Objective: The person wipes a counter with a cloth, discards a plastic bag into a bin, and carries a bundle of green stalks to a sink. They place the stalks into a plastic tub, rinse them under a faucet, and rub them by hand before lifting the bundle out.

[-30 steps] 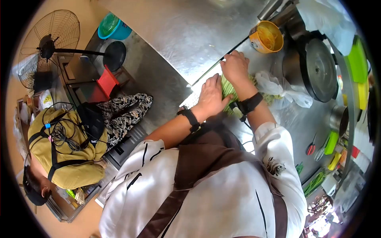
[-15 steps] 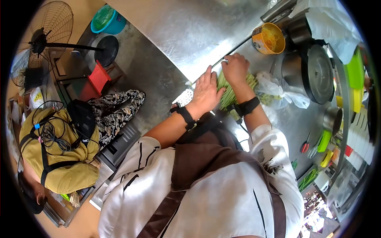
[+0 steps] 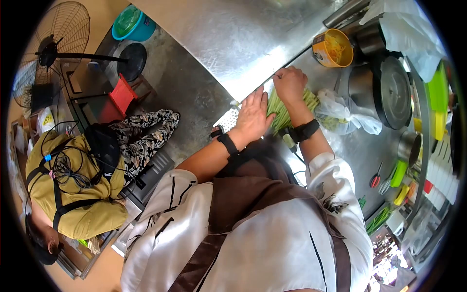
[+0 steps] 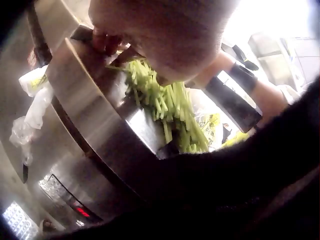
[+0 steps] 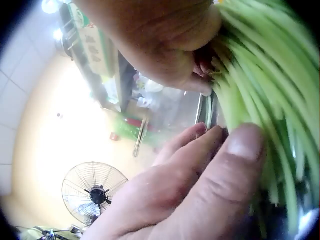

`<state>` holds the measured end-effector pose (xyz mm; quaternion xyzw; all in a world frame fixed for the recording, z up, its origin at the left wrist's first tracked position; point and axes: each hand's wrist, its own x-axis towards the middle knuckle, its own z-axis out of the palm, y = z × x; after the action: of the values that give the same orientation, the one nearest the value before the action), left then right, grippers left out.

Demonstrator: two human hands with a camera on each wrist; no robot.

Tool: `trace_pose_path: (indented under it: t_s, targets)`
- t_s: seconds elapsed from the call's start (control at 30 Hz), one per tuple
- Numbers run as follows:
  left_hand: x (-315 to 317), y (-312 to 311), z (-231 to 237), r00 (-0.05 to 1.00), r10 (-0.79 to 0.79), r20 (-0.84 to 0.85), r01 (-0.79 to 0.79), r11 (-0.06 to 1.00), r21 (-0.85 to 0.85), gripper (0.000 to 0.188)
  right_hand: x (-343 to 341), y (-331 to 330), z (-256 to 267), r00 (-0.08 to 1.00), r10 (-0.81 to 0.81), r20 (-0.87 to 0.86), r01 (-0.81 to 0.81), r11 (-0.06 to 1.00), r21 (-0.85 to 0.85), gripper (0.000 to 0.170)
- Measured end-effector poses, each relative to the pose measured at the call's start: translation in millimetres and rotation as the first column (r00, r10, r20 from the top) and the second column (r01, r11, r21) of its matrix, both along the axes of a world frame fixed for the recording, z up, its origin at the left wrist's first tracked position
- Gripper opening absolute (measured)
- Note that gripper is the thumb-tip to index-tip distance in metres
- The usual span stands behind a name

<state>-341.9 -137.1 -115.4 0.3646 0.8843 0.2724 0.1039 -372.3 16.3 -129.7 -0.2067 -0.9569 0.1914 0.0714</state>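
Note:
A bunch of pale green vegetable stalks (image 3: 279,113) lies on the steel counter under both hands. My left hand (image 3: 253,117) is along its left side, fingers straight, and in the right wrist view its thumb (image 5: 247,142) lies against the stalks. Over the far end is my right hand (image 3: 291,85), its fingers curled in at the stalk ends and partly hidden. The left wrist view shows the stalks (image 4: 160,95) spreading out below the right hand. Just right of the bunch sits a knotted clear plastic bag (image 3: 348,114) with greens inside.
An orange tub (image 3: 333,47) of yellow strips stands beyond the right hand, near a large lidded pot (image 3: 379,92). Red-handled scissors (image 3: 375,181) lie farther right. On the left are a person in a yellow top (image 3: 73,190), a red chair (image 3: 122,95) and a standing fan (image 3: 61,46).
My left hand has shifted slightly left, its fingers straighter, and more of the stalks shows between the hands. The right hand stays at the far end. The head view has turned a little.

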Motion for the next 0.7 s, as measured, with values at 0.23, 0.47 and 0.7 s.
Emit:
trace_pose_path:
  t_s: [0.23,0.47,0.7]
  targets:
    - [-1,0,1,1.000,0.003,-0.022,-0.003,1.000,0.025,0.058,14,-11,10,0.976,0.212,-0.043,-0.204,0.970,0.135,0.010]
    - [-3,1,2,0.999,0.029,-0.013,-0.029,0.998,0.047,0.056,18,-12,18,0.942,0.311,-0.123,-0.317,0.948,-0.030,0.004]
    - [-1,1,-2,0.999,0.034,-0.022,-0.034,0.999,0.024,0.054,23,-19,18,0.907,0.360,-0.221,-0.363,0.931,0.027,0.005]
